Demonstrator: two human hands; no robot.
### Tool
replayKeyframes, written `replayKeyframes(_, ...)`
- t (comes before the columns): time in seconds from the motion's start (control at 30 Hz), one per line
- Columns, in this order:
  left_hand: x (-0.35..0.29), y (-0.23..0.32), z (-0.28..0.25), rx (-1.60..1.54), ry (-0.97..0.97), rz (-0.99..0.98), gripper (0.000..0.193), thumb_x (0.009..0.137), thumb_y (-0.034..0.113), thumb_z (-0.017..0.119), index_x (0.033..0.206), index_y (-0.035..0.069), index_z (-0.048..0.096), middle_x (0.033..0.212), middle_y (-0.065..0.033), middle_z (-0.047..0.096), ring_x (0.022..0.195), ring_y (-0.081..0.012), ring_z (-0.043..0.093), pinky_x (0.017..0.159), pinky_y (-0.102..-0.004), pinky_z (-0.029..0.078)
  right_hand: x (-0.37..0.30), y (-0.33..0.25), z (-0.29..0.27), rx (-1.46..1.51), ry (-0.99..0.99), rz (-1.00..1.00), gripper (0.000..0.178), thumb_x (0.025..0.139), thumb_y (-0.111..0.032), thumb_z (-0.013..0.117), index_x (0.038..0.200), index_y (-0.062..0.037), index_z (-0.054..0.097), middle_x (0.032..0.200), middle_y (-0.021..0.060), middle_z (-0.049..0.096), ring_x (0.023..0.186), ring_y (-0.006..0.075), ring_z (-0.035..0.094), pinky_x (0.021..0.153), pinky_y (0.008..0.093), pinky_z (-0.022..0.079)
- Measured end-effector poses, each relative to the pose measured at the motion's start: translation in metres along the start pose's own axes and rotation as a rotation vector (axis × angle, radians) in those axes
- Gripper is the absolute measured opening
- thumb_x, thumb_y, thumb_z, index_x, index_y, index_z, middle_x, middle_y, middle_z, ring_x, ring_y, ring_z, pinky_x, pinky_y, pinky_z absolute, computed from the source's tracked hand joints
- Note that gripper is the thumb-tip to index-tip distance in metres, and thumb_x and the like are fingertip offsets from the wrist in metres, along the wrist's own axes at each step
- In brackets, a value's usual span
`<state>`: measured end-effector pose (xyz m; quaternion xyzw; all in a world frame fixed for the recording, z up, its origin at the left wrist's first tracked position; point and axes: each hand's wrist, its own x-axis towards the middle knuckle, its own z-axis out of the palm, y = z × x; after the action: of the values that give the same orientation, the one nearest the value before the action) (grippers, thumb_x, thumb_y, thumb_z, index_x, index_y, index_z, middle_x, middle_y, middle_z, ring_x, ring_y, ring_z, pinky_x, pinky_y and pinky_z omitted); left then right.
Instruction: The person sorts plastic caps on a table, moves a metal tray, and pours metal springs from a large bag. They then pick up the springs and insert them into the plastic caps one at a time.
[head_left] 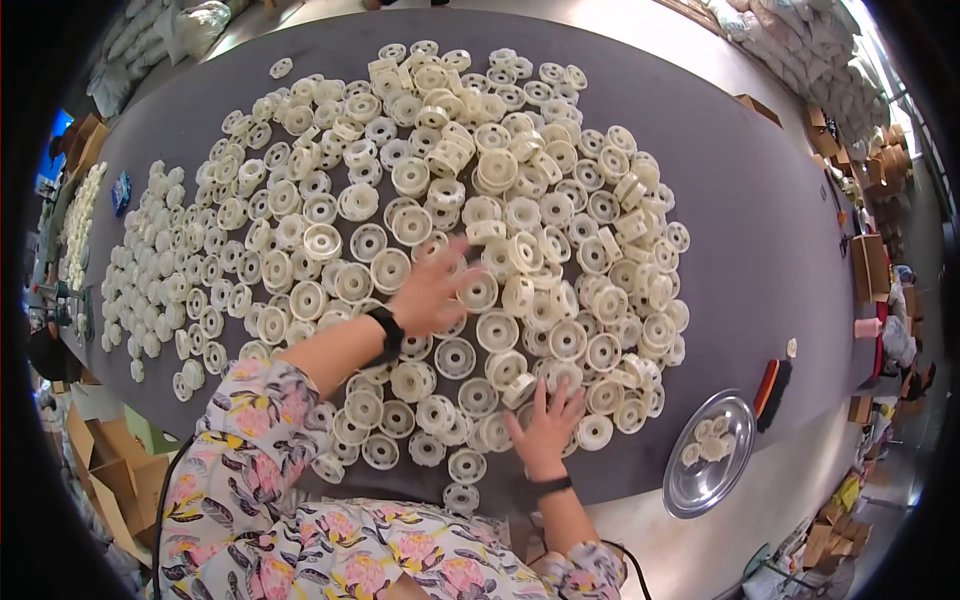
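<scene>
The person wears a pale garment printed with pink and yellow flowers and dark leaves, its sleeves ending short of the wrists. A broad black band circles the wrist just behind the left hand [432, 292]. A thinner black band sits just behind the right hand [546, 428]

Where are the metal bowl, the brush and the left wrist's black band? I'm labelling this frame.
metal bowl [690, 495]: head view, bare lower rim.
brush [768, 388]: head view, middle of its orange back.
black band [388, 333]: head view, strap across the left wrist.
</scene>
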<state>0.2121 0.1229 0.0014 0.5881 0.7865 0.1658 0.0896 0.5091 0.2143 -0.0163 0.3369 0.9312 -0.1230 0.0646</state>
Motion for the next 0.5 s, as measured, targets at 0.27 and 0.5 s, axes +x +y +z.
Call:
replayKeyframes(0.27, -0.036, 0.039, 0.039, 0.174, -0.088, -0.191, 0.061, 0.08, 0.034, 0.057, 0.134, 0.016, 0.037, 0.143, -0.0134, 0.025, 0.134, -0.0304, 0.018, 0.107, -0.0546, 0.008, 0.004, 0.04, -0.015, 0.2, 0.203, -0.114, 0.056, 0.075, -0.031, 0.061, 0.127, -0.0158, 0.047, 0.143, 0.0178, 0.022, 0.131, 0.0443, 0.015, 0.1, 0.0615, 0.014)
replayKeyframes(0.5, -0.065, 0.132, 0.085, -0.256, -0.066, -0.103, 0.066, 0.079, 0.038, 0.058, 0.137, 0.018, 0.032, 0.145, -0.0178, 0.017, 0.134, -0.0313, 0.017, 0.107, -0.0531, 0.006, -0.117, 0.037, 0.015, 0.125, 0.072, 0.013, 0.062, 0.074, -0.039, 0.062, 0.13, -0.0184, 0.044, 0.142, 0.0197, 0.023, 0.131, 0.0448, 0.014, 0.099, 0.064, 0.011)
